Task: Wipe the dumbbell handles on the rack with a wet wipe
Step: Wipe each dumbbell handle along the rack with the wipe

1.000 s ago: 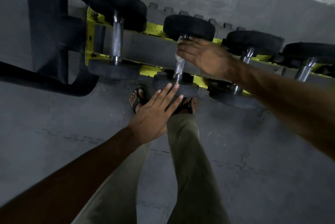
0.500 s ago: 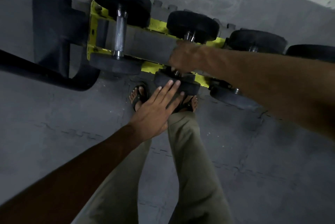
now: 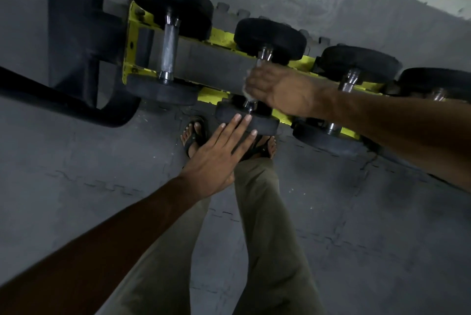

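Note:
A yellow rack (image 3: 219,35) holds several black dumbbells with steel handles. My right hand (image 3: 277,90) is curled round the handle of the second dumbbell (image 3: 270,37) from the left, with a white wet wipe (image 3: 246,93) showing at the edge of its fingers. Most of that handle is hidden under the hand. My left hand (image 3: 216,159) lies flat, fingers straight, with the fingertips on the near black weight (image 3: 262,125) of the same dumbbell. The leftmost dumbbell's handle (image 3: 170,52) is bare.
A black frame (image 3: 74,34) with a curved tube stands left of the rack. More dumbbells (image 3: 356,62) sit to the right, partly behind my right forearm. My legs and sandalled feet (image 3: 193,136) stand on the grey floor mats just before the rack.
My right hand went from open fingers over the handle's top to a grip lower on it, with the wipe. The left hand stays on the near weight.

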